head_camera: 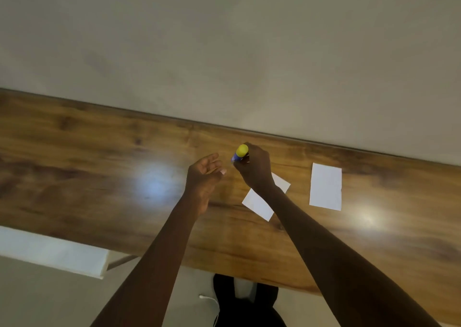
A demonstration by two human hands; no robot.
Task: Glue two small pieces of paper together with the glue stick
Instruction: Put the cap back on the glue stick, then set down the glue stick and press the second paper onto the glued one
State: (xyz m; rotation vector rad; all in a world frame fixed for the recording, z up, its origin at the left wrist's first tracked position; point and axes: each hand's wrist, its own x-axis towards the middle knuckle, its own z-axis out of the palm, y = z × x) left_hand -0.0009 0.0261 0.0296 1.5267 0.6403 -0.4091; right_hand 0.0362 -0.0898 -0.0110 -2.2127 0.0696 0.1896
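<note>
Over a wooden worktop (99,152), the right hand (254,167) grips a yellow-capped blue glue stick (240,153); the left hand (203,174) hovers open beside two white paper pieces (258,204) (325,187).

1. There was one view only, from a wide-angle camera worn on the person's head, so no second view shared any part of the scene.
2. It looked forward and steeply down over a wooden table (99,167), whose far edge ran slantwise across the frame, lower at the right; the horizon was tilted.
3. A plain wall (224,39) filled the upper part of the frame beyond the table.
4. Both forearms entered from the bottom edge, and the left hand (204,174) and right hand (254,169) sat near the frame's middle, close to the lens.
5. At the bottom edge the view reached past the near table edge to the floor (50,301).
</note>
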